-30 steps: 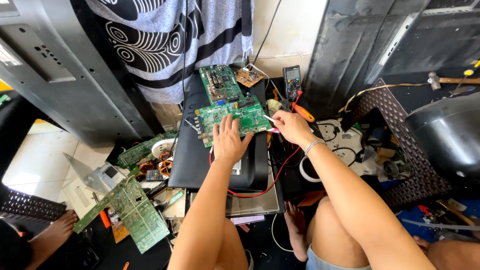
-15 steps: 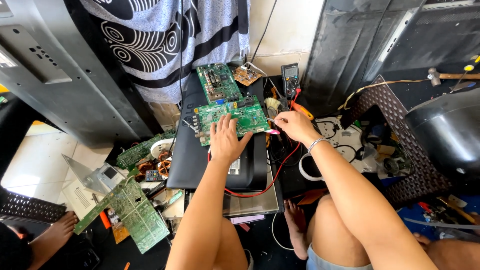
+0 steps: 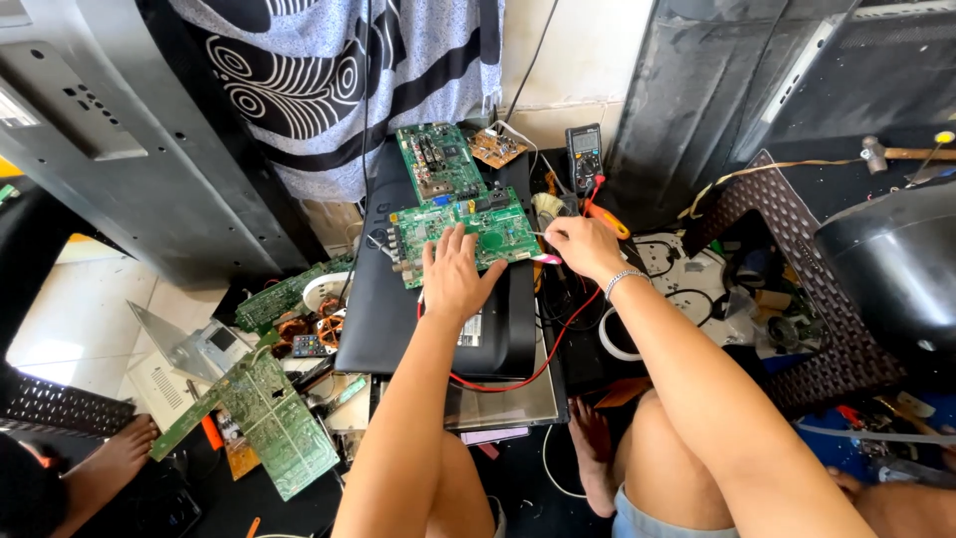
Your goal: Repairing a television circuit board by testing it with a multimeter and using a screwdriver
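Head view looks down on a cluttered floor, with grey television back panels [image 3: 110,130] leaning at the left and dark panels [image 3: 797,90] at the right. A patterned cloth [image 3: 329,80] hangs at the far edge. On the floor's middle lies a black monitor casing [image 3: 388,309], and across its far edge rests a green circuit board [image 3: 463,237]. A second green board [image 3: 438,161] stands just beyond it, with a multimeter [image 3: 584,151] near its right. At the near left corner lie more green boards [image 3: 274,418] and copper coils [image 3: 299,327].

The left hand [image 3: 456,277] lies flat with fingers spread, pressing on the near edge of the circuit board. The right hand [image 3: 583,247] has its grip pinched narrow on a thin probe [image 3: 543,237] whose tip touches the board's right edge. A red wire [image 3: 558,344] curves from beneath the wrist over the casing. No container's contents can be made out.
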